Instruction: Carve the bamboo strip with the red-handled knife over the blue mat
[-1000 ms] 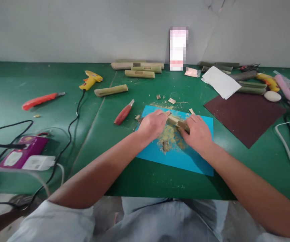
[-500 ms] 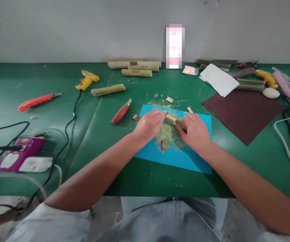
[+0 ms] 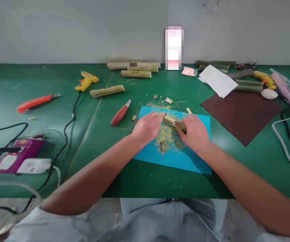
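Note:
Both my hands meet over a blue sheet (image 3: 195,161) on the green table (image 3: 134,181). My left hand (image 3: 146,127) and my right hand (image 3: 195,132) are each closed round one end of a short bamboo piece (image 3: 173,121), held low over the sheet. Under the piece lies a heap of yellowish sawdust (image 3: 168,137). A red-handled carving knife (image 3: 119,113) lies just left of the sheet, a short way from my left hand.
Several bamboo tubes (image 3: 134,69) lie at the back; one tube (image 3: 107,90) sits nearer. A yellow glue gun (image 3: 86,81), an orange utility knife (image 3: 35,102) and a purple box (image 3: 16,158) with cables are left. Dark sandpaper (image 3: 240,112), white paper (image 3: 217,80) and tools lie right.
The view has shifted slightly. Both hands stay on the bamboo piece over the blue sheet, having edged a little to the left.

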### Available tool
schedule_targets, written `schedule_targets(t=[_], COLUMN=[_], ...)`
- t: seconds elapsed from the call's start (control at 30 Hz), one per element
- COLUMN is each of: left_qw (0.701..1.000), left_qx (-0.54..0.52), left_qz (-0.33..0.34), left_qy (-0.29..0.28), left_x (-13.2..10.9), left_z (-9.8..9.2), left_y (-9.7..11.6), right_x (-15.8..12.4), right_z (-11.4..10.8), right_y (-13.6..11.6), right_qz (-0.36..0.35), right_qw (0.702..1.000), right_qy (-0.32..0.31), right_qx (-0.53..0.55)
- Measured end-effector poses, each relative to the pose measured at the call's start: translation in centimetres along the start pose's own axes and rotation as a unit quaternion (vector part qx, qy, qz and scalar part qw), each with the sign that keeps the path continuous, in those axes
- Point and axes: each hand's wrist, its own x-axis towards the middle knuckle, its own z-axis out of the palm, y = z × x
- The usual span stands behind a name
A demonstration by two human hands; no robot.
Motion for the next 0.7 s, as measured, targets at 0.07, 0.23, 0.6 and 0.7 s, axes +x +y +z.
schedule_targets(t=[0.07,0.23,0.6,0.7], left_qw=[1.000,1.000,0.999,1.000], left_qx=[-0.006,0.007,0.024,0.015], left_qz=[-0.001,-0.021,-0.015,-0.002], left_qy=[0.001,-0.020,-0.030,-0.020], left_x=[-0.04,0.27,0.03,-0.16], left_z=[-0.10,-0.02,-0.29,-0.35], left_y=[0.06,0.12,0.09,0.09], right_x=[0.01,0.03,-0.07,-0.05], right_z=[0.03,0.08,-0.19,-0.26], right_y=[0.03,0.08,0.05,0.04], right_qz=[-0.004,-0.009,-0.003,-0.005], right_qw=[1.000,1.000,1.000,1.000], right_qy=[-0.002,-0.001,-0.007,-0.007], right_qx=[-0.005,0.003,0.001,-0.003])
